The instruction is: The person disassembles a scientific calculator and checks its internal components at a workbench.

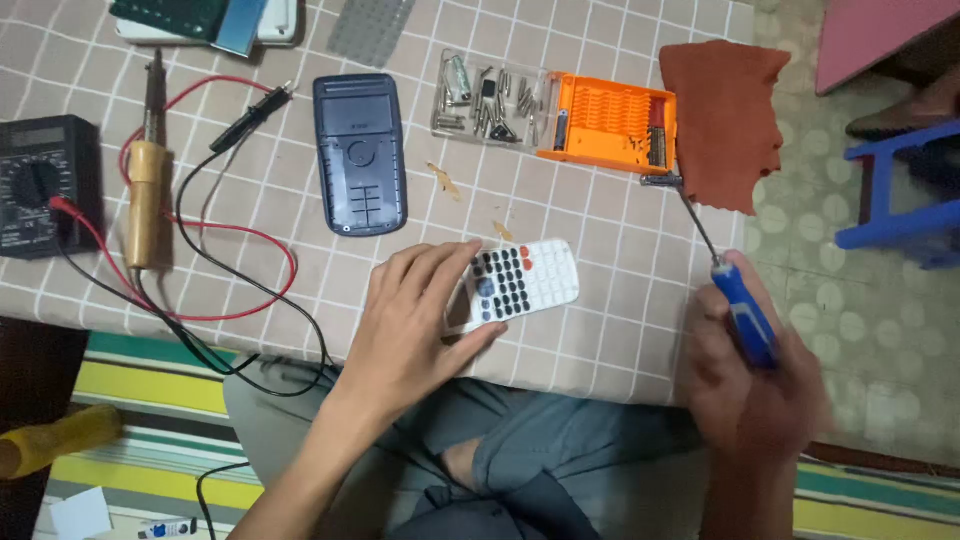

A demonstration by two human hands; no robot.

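Black multimeter (40, 185) and a wooden soldering iron (146, 185) lie far left, a blue back cover (359, 155) beside them. Left hand (415, 320), fingers spread, presses flat on the white calculator (520, 285), whose long axis runs left-right, keys up. Right hand (750, 385), blurred, grips a blue screwdriver (740, 305); its tip points up-left, well right of the calculator, near the orange bit case (605, 125).

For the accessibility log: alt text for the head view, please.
A person's left hand rests on a white calculator on a checked tablecloth, while the blurred right hand grips a blue-handled screwdriver. A dark back cover lies nearby.
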